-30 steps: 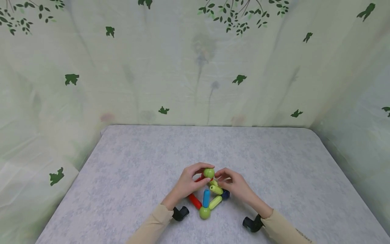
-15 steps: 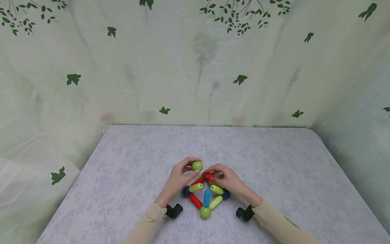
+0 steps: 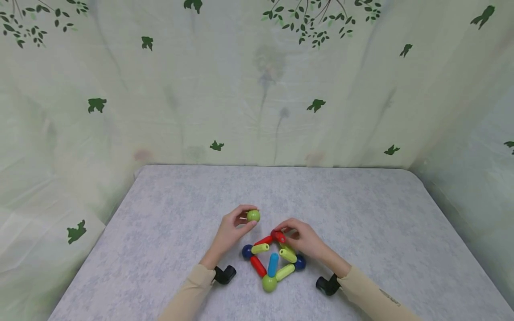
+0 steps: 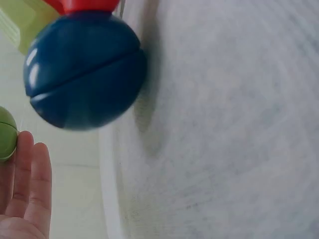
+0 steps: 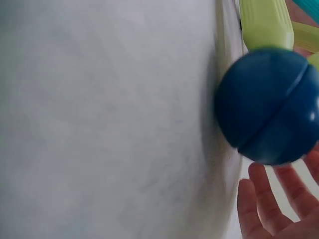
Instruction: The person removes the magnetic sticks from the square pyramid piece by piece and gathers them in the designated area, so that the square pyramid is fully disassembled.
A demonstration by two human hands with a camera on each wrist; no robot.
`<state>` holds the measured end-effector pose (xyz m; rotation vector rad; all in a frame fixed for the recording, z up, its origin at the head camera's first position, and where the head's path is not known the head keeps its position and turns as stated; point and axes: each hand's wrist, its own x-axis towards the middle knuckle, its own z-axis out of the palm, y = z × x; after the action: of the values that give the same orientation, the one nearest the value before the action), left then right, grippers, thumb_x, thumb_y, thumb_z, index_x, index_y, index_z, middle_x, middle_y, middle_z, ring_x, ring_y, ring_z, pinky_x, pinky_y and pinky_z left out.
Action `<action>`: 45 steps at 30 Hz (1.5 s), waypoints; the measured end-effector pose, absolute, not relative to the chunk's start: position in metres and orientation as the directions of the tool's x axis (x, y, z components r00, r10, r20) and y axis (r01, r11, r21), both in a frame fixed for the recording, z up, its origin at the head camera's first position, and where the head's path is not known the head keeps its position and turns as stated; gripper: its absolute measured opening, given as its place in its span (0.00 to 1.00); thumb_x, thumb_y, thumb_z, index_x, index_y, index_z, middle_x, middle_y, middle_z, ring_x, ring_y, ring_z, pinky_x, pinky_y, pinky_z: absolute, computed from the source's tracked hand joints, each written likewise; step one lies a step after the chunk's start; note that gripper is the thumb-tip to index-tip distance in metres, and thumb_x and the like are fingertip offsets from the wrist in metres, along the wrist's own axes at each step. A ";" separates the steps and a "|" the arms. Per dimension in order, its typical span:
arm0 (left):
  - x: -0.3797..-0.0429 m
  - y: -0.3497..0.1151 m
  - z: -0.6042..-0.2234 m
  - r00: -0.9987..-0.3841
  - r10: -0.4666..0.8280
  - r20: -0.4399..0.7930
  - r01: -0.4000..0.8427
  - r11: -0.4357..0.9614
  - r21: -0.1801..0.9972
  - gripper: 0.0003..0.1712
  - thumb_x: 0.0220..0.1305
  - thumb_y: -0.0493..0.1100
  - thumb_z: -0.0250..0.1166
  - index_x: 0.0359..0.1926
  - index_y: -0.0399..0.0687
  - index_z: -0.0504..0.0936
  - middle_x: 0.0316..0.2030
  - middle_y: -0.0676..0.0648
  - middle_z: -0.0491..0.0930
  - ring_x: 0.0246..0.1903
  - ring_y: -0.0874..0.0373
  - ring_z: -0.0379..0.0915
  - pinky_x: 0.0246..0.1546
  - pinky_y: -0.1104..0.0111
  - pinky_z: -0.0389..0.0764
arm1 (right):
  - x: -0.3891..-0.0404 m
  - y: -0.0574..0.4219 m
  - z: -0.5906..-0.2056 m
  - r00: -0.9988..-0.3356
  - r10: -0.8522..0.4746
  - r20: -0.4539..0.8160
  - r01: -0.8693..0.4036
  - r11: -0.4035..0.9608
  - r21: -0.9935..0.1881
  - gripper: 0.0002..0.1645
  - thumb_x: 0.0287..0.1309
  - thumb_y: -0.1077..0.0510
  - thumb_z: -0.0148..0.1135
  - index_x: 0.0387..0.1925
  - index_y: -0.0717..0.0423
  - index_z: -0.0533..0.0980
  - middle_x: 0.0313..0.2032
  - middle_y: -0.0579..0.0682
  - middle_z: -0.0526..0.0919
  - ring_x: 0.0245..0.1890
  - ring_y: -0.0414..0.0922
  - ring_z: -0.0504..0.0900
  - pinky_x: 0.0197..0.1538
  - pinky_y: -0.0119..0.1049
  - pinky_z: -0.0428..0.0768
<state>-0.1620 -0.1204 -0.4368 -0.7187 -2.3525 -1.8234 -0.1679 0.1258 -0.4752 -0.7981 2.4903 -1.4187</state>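
- Frame of coloured sticks and balls (image 3: 273, 264), one: on the desk (image 3: 192, 191), between its left and right edges, well apart from the far edge.
- Green ball (image 3: 253, 216), one: pinched in the left hand (image 3: 234, 225), apart from the frame.
- Red stick (image 3: 282, 237), one: gripped by the right hand (image 3: 304, 237), at the frame's side nearest the far edge.
- Blue ball (image 3: 247, 251) toward the left edge; second blue ball (image 3: 300, 262) toward the right.

Your left forearm (image 3: 188, 292) and right forearm (image 3: 371, 294) slant forward and inward; your left hand (image 3: 232, 227) pinches between thumb and fingertips, and your right hand (image 3: 306, 237) (a touch nearer your body) pinches too, fingers bent.
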 end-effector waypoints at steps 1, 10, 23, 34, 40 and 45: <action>-0.162 -0.120 -0.437 -0.889 0.313 0.335 0.405 0.190 0.895 0.19 0.61 0.31 0.64 0.53 0.30 0.75 0.48 0.38 0.79 0.44 0.44 0.74 0.46 0.57 0.78 | -0.166 0.127 -0.475 -0.847 -0.518 0.118 -0.371 0.417 -0.830 0.19 0.57 0.72 0.59 0.48 0.54 0.78 0.46 0.47 0.79 0.47 0.50 0.77 0.47 0.45 0.77; -0.184 -0.115 -0.450 -0.926 0.292 0.237 0.322 0.291 0.901 0.20 0.60 0.31 0.65 0.54 0.35 0.76 0.49 0.40 0.78 0.47 0.46 0.74 0.48 0.57 0.77 | -0.155 0.141 -0.472 -0.877 -0.470 0.102 -0.353 0.484 -0.801 0.20 0.54 0.71 0.62 0.49 0.54 0.78 0.43 0.45 0.78 0.44 0.48 0.78 0.45 0.42 0.78; -0.249 -0.104 -0.467 -0.959 0.273 0.079 0.168 0.319 0.933 0.21 0.59 0.33 0.67 0.54 0.40 0.77 0.52 0.44 0.76 0.47 0.51 0.77 0.46 0.61 0.78 | -0.148 0.152 -0.474 -0.903 -0.429 -0.004 -0.208 0.446 -0.870 0.20 0.54 0.71 0.61 0.48 0.56 0.77 0.45 0.50 0.78 0.44 0.48 0.78 0.46 0.42 0.77; -0.286 -0.091 -0.473 -0.973 0.226 0.049 0.146 0.436 0.888 0.19 0.59 0.35 0.67 0.52 0.44 0.79 0.51 0.46 0.78 0.49 0.51 0.73 0.51 0.59 0.73 | -0.144 0.156 -0.473 -0.901 -0.431 -0.045 -0.150 0.408 -0.900 0.19 0.56 0.71 0.59 0.51 0.60 0.75 0.48 0.54 0.79 0.48 0.52 0.77 0.47 0.43 0.75; -0.300 -0.086 -0.477 -0.977 0.209 0.049 0.143 0.461 0.876 0.18 0.60 0.35 0.66 0.52 0.46 0.79 0.52 0.46 0.78 0.47 0.52 0.74 0.49 0.60 0.74 | -0.135 0.152 -0.448 -0.891 -0.451 -0.053 -0.138 0.380 -0.915 0.19 0.56 0.72 0.57 0.50 0.66 0.73 0.48 0.60 0.78 0.48 0.57 0.77 0.47 0.44 0.76; -0.305 -0.080 -0.477 -0.978 0.203 0.054 0.147 0.480 0.865 0.18 0.61 0.35 0.66 0.53 0.45 0.79 0.53 0.45 0.78 0.47 0.51 0.75 0.48 0.60 0.74 | -0.132 0.151 -0.439 -0.888 -0.457 -0.058 -0.135 0.379 -0.916 0.18 0.57 0.71 0.57 0.51 0.67 0.73 0.48 0.60 0.78 0.48 0.57 0.77 0.48 0.43 0.75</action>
<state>-0.3049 -0.0800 -0.4767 -0.3259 -2.7501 -1.5983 -0.1320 0.1512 -0.4394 -0.5201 2.3408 -1.5118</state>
